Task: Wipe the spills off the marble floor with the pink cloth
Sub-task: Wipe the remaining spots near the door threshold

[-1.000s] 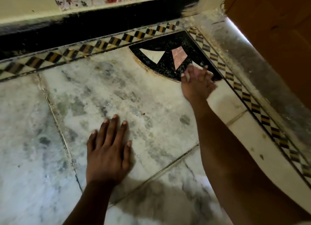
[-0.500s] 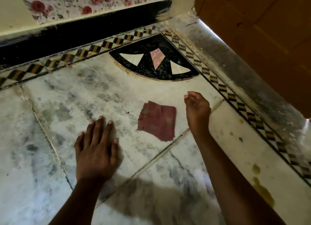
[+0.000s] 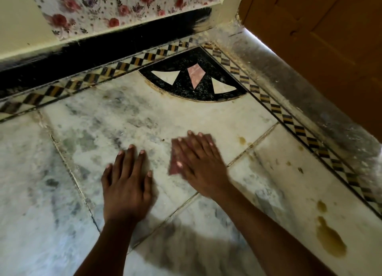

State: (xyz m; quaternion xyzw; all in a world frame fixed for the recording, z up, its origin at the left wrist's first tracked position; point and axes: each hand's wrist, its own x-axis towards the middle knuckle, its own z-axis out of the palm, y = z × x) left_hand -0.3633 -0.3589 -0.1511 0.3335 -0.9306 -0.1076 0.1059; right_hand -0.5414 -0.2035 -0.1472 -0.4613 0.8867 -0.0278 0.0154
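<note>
**Wiping step in hand, yellow spills not yet reached**

Pressed flat on the small, thin, dusty-pink square cloth (image 3: 175,166): the right hand (image 3: 199,164), fingers spread, palm down, pinching nothing. Cloth mostly hidden beneath it, only the edge at nine o'clock of the hand and a corner by the fingertips showing; slightly blurred, so weave impossible to tell. Lies near the middle of the view, on the large tile of the white, grey-veined marble floor (image 3: 99,118).

Just beside, at nine o'clock of the cloth: the left hand (image 3: 126,182), also flat and splayed on bare marble, gripping nothing, seemingly a brace for body weight.

Judged as mid-wipe, cloth down but off the mess. Largest spill, an olive-yellow elongated puddle (image 3: 329,240), sits well apart at four o'clock of the right hand, with a smaller oval blot just above it. A small amber drop (image 3: 242,140) lies near at two o'clock, close to the grout seam. Scattered specks beyond it at three o'clock.

Next move likely calls for sliding the cloth under steady palm pressure toward two o'clock first, then sweeping down to four o'clock, crossing the gritty seam without bunching the thin fabric.

Marble smooth, mottled and dull. At twelve o'clock, a black speckled quarter-circle inlay (image 3: 186,85) with white and pink triangles, framed by a black-and-ochre chequered border strip (image 3: 289,121).
</note>
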